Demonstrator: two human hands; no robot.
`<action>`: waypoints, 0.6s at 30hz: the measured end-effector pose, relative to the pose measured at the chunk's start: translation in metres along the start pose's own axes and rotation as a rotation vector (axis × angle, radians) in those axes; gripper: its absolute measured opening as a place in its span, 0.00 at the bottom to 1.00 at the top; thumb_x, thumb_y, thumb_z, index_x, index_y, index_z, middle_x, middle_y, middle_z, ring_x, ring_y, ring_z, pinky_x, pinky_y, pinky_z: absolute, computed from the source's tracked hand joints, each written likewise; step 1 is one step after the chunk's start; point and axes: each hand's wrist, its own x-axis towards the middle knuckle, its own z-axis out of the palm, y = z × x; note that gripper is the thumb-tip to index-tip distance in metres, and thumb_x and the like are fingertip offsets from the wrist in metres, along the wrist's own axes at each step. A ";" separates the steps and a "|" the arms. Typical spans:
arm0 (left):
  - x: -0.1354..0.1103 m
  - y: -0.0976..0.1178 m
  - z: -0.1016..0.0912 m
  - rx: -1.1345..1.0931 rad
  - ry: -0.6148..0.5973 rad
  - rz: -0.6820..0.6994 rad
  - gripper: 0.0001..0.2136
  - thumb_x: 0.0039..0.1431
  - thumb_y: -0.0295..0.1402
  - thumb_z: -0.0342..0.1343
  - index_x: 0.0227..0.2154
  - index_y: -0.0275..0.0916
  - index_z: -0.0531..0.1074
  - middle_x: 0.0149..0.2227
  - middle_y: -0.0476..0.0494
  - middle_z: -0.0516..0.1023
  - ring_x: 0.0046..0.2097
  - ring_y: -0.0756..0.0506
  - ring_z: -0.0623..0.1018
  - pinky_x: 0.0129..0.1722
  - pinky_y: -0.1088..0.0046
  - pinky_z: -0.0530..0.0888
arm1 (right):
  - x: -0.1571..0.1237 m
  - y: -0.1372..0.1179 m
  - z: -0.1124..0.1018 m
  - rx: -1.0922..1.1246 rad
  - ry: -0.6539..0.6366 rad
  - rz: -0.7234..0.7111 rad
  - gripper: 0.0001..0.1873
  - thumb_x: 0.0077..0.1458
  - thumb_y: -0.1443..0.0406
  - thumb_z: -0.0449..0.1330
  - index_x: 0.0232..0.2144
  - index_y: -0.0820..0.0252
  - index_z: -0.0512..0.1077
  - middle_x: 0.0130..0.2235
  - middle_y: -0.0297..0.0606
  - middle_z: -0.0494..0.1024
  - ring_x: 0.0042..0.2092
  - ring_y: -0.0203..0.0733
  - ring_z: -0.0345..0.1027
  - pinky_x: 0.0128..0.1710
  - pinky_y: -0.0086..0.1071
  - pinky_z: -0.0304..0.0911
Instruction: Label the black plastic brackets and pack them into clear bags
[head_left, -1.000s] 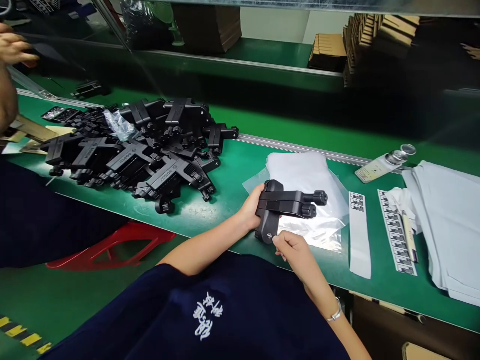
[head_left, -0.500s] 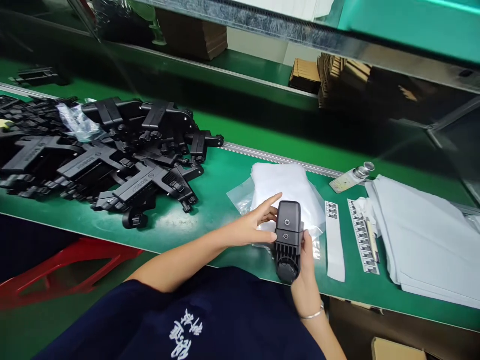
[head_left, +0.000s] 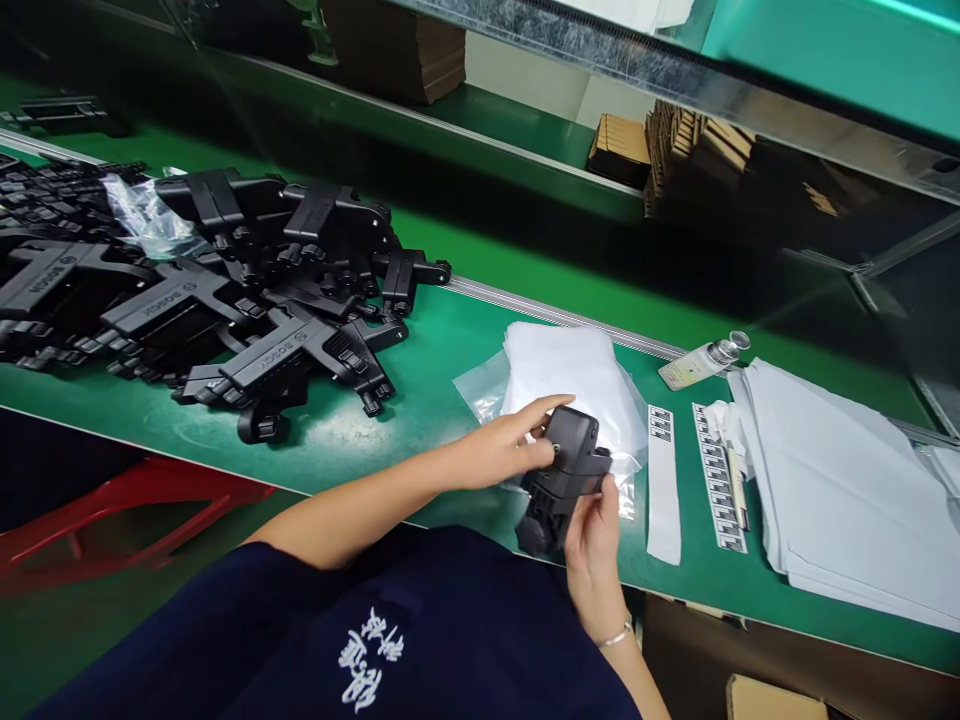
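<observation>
A black plastic part point(head_left: 562, 480) is held over the near edge of the green bench point(head_left: 442, 400). My right hand point(head_left: 592, 535) grips it from below, fingers wrapped round its lower body. From the left, my left hand point(head_left: 506, 445) touches its upper end, forefinger stretched along the top and thumb pressed on the side. Just behind the part lies a stack of clear plastic bags point(head_left: 562, 375).
A heap of the same black parts point(head_left: 225, 280) covers the bench's left side. Label strips point(head_left: 720, 475), a white backing strip point(head_left: 664, 490), a small bottle point(head_left: 705, 362) and a pile of white sheets point(head_left: 840, 480) lie right. Cardboard boxes point(head_left: 675, 150) stand behind the rail.
The part has been turned from lying flat across the bags to standing on end, then tilted. My right hand shifted to grip it from below; the view swung slightly right.
</observation>
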 end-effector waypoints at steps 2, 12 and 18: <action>-0.010 -0.002 -0.006 0.039 -0.061 -0.026 0.42 0.45 0.34 0.68 0.64 0.46 0.58 0.55 0.39 0.73 0.55 0.34 0.73 0.56 0.62 0.65 | 0.005 0.002 -0.004 0.087 0.143 -0.074 0.31 0.63 0.47 0.45 0.64 0.50 0.52 0.56 0.45 0.70 0.56 0.48 0.68 0.54 0.48 0.66; -0.024 -0.015 -0.013 -0.215 -0.016 -0.122 0.47 0.42 0.35 0.71 0.65 0.45 0.54 0.46 0.39 0.78 0.50 0.36 0.77 0.50 0.61 0.72 | 0.004 -0.008 -0.034 0.213 0.059 -0.103 0.35 0.50 0.47 0.63 0.57 0.52 0.63 0.47 0.45 0.76 0.47 0.49 0.73 0.44 0.45 0.72; -0.018 -0.038 -0.007 -0.654 0.072 -0.482 0.27 0.49 0.50 0.66 0.48 0.39 0.72 0.35 0.43 0.79 0.30 0.48 0.78 0.27 0.75 0.74 | 0.020 -0.020 -0.029 0.191 0.076 0.139 0.24 0.46 0.48 0.68 0.38 0.57 0.70 0.28 0.33 0.75 0.25 0.37 0.70 0.27 0.34 0.72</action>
